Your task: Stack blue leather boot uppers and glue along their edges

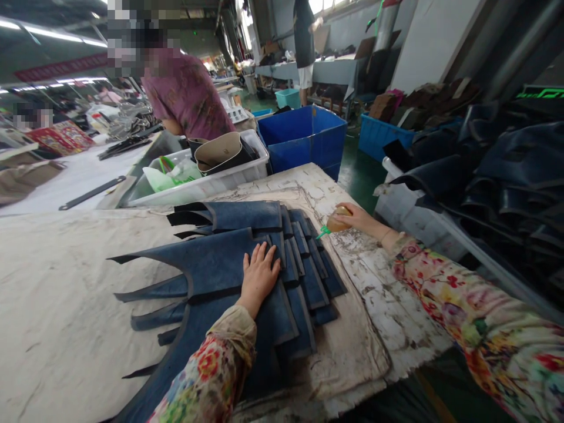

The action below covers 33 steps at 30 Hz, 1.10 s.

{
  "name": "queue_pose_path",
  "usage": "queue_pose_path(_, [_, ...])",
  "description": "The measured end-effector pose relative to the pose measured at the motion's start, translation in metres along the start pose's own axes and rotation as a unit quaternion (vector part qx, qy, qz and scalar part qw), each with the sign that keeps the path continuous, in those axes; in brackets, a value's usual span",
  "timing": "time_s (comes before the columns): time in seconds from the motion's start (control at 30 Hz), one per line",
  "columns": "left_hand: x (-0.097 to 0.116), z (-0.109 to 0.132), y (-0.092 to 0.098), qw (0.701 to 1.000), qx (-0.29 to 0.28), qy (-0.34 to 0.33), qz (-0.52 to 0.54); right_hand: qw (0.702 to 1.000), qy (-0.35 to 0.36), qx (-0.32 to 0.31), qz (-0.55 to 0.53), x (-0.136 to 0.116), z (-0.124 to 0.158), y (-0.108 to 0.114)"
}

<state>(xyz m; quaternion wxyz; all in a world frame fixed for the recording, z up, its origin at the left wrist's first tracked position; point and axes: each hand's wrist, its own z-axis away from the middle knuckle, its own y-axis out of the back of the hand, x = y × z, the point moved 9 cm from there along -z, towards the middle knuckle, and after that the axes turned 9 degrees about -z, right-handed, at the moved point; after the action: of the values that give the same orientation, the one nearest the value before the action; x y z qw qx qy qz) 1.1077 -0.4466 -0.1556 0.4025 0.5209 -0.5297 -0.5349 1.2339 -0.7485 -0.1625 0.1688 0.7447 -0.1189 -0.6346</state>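
Observation:
Dark blue leather-like pieces [220,264] with dark edges lie overlapped in stepped layers on the cloth-covered table. My left hand [259,276] rests on them, fingers spread and palm down. To the right, my right hand [359,220] grips a small yellowish squeeze bottle [339,219] with a green tip that points left. The bottle is over the worn table edge, a little apart from the pieces. Narrow strap-like ends of the pieces point left.
Behind the table stand a white bin [194,191] with bags and curved pieces, and a blue bin [304,132]. Dark blue pieces fill a white crate [409,205] at right. A person in a purple shirt [187,91] works at the back left. A flat dark bar [92,192] lies at left.

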Motion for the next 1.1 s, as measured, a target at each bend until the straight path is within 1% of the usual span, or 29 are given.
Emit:
queue_pose_path(0.23, [0.000,0.001,0.002,1.000,-0.003,0.000,-0.002,0.997,0.006,0.076,0.008,0.004,-0.016,-0.006])
queue_pose_path(0.3, [0.001,0.001,0.002,1.000,0.001,-0.001,-0.003,0.996,0.002,0.084,0.004,0.004,-0.017,-0.006])
queue_pose_path(0.37, [0.001,0.001,0.002,1.000,0.002,-0.002,-0.002,0.998,0.002,0.069,0.007,0.003,-0.014,-0.006])
queue_pose_path(0.47, [0.001,0.001,0.002,1.000,0.003,-0.002,-0.002,1.000,0.011,0.027,0.008,0.001,-0.002,-0.002])
queue_pose_path(0.57, [0.001,0.000,0.003,1.000,0.007,0.000,0.000,1.000,0.018,-0.019,0.005,0.003,0.013,0.001])
queue_pose_path(0.63, [0.000,0.000,0.002,1.000,0.006,0.002,0.004,0.999,0.016,-0.036,0.008,0.007,0.021,0.003])
queue_pose_path(0.73, [-0.001,-0.001,-0.001,1.000,0.003,0.005,0.010,0.999,0.014,-0.027,0.009,0.008,0.028,0.007])
queue_pose_path(0.87, [-0.002,-0.002,-0.003,1.000,0.005,0.010,0.012,1.000,0.019,0.005,0.009,0.002,0.033,0.009])
queue_pose_path(0.93, [-0.002,-0.002,-0.004,1.000,0.004,0.012,0.012,1.000,0.015,0.011,0.010,-0.001,0.037,0.008])
queue_pose_path(1.1, [-0.002,-0.001,-0.004,1.000,-0.002,0.012,0.017,0.999,0.023,-0.025,-0.013,-0.002,0.050,0.007])
